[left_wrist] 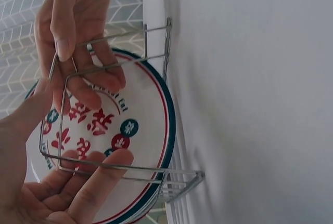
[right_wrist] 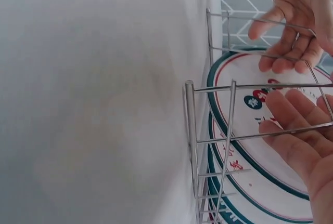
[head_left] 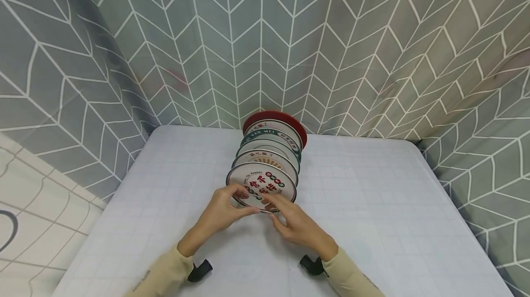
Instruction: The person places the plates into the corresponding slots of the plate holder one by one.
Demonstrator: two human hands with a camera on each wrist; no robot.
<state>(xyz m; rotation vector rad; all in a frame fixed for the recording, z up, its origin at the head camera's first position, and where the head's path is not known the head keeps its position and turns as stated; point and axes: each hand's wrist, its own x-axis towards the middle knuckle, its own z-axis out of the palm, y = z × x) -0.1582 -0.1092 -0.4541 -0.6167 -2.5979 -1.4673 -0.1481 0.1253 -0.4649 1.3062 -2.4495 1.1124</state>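
Note:
A row of round plates leans one behind another at the middle of the white table. The front white plate [head_left: 242, 178] has a dark rim, red characters and small coloured dots. At the back stands a larger red disc [head_left: 304, 136]. A thin metal wire rack [right_wrist: 190, 115] runs along the plates and juts out before the front one. My left hand [head_left: 221, 207] holds the rack's near end from the left, fingers behind the wire. From the right, my right hand [head_left: 298, 224] holds the same end, thumb outside and fingers inside the frame. Both hands partly cover the front plate.
The white table [head_left: 372, 205] extends to both sides of the plates. A grey curtain [head_left: 248, 34] with white chevron lines hangs close behind the table's back edge and down both sides. Small black devices [head_left: 200, 270] sit at both wrists.

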